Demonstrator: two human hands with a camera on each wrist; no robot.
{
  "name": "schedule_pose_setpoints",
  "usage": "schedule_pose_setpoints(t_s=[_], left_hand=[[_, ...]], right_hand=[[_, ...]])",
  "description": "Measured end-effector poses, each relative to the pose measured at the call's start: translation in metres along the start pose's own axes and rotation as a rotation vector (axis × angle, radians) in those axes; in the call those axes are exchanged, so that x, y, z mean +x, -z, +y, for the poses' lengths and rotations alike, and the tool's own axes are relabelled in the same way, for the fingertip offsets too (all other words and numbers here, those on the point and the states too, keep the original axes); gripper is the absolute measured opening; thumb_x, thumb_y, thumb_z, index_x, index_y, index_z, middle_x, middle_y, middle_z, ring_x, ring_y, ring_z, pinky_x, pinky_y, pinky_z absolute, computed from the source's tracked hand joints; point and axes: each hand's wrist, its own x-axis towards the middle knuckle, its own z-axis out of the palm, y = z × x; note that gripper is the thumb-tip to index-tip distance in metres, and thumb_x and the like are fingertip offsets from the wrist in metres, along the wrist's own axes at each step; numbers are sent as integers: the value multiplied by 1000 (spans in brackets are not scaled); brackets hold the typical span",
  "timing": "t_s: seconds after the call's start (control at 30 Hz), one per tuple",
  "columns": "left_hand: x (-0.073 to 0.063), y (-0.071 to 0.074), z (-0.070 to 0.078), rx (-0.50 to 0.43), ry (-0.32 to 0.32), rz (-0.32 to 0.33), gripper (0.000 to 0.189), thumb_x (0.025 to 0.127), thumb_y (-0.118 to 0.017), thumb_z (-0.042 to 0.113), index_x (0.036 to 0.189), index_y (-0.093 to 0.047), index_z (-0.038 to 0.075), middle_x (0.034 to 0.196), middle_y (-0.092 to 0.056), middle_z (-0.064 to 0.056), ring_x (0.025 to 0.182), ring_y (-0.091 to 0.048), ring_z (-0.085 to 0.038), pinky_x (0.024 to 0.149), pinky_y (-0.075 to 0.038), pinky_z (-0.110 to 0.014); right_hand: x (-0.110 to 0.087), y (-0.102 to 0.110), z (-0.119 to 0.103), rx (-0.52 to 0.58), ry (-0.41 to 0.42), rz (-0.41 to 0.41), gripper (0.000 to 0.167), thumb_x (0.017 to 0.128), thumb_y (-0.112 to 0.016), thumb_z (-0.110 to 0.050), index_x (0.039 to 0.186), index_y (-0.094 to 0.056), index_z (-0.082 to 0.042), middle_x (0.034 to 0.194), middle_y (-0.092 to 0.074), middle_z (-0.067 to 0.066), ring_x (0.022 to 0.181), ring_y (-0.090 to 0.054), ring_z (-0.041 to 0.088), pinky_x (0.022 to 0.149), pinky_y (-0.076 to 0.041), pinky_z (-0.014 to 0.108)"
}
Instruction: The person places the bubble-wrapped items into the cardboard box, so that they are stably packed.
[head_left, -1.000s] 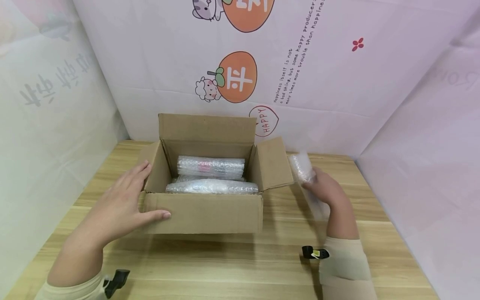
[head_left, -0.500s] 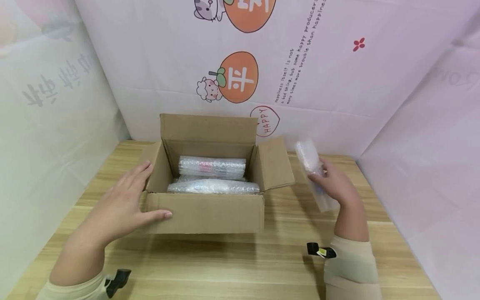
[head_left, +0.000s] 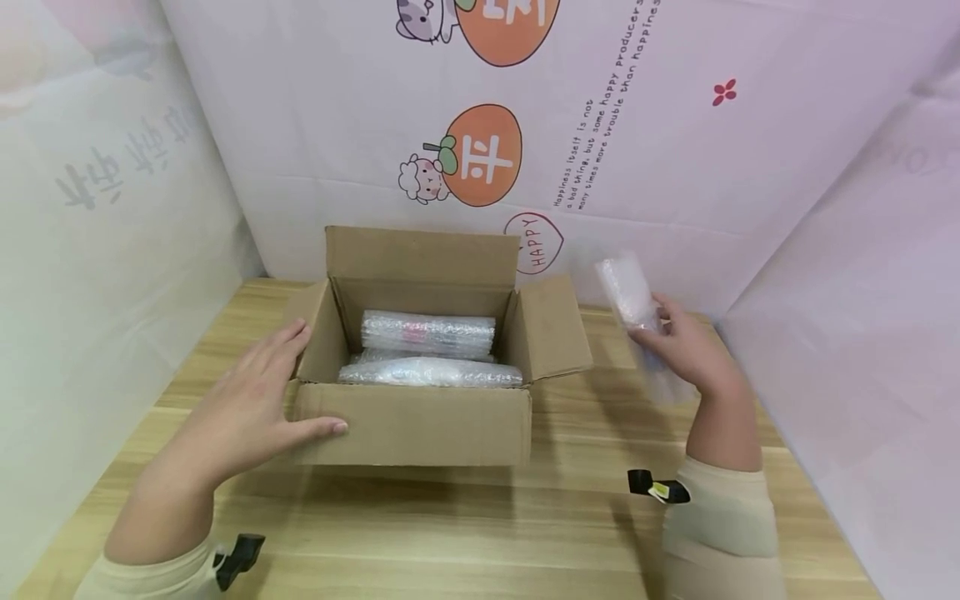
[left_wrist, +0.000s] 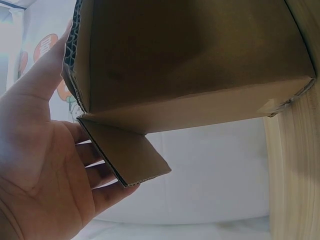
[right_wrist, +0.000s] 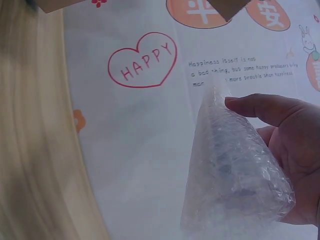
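A cardboard box (head_left: 412,425) stands on the table with its flaps up or folded out. Inside it lie bubble-wrapped packages: a roll with a pink mark (head_left: 427,333) at the back and a flatter package (head_left: 431,372) in front. My left hand (head_left: 251,408) rests on the box's left front corner, thumb along the front flap, fingers behind the side flap (left_wrist: 125,150). To the right of the box, my right hand (head_left: 686,342) holds a long bubble-wrapped package (right_wrist: 235,170) between thumb and fingers, tilted above the table. The wrapping blurs its contents; something bluish shows through.
A wooden table (head_left: 420,533) lies under everything. Printed white sheeting (head_left: 637,233) rises behind and on both sides. The box's right flap (head_left: 557,329) sticks out toward the right hand. A small black wrist device (head_left: 658,487) sits on each sleeve.
My right hand has moved right and farther back, carrying the bubble-wrapped package away from the box's right flap. The left hand and the box keep their places; the head view shifts slightly.
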Motion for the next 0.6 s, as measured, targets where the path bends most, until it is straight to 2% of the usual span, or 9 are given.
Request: schedule_pose_setpoints(t_s=[0.1, 0.4, 0.6], left_hand=[[0, 1, 1, 3, 8, -7, 123, 70, -64, 81, 159, -13, 13, 165, -14, -7, 147, -21, -43, 116, -22, -63], [0, 1, 1, -2, -18, -1, 122, 72, -63, 79, 159, -11, 10, 165, -14, -11, 145, -21, -46, 114, -22, -66], [0, 1, 1, 2, 0, -2, 123, 71, -63, 80, 159, -12, 12, 165, -14, -9, 146, -21, -45, 115, -22, -65]], right_hand=[[-2, 9, -9, -48, 20, 10, 82, 97, -56, -46, 158, -15, -11, 151, -32, 31, 131, -40, 51, 93, -49, 62], [-4, 36, -45, -70, 106, 32, 75, 96, -60, -42, 155, -24, -15, 143, -44, 22, 129, -45, 43, 95, -48, 58], [-2, 46, -70, -83, 149, 22, 76, 95, -62, -42, 156, -23, -19, 141, -46, 20, 128, -47, 40, 97, -46, 57]])
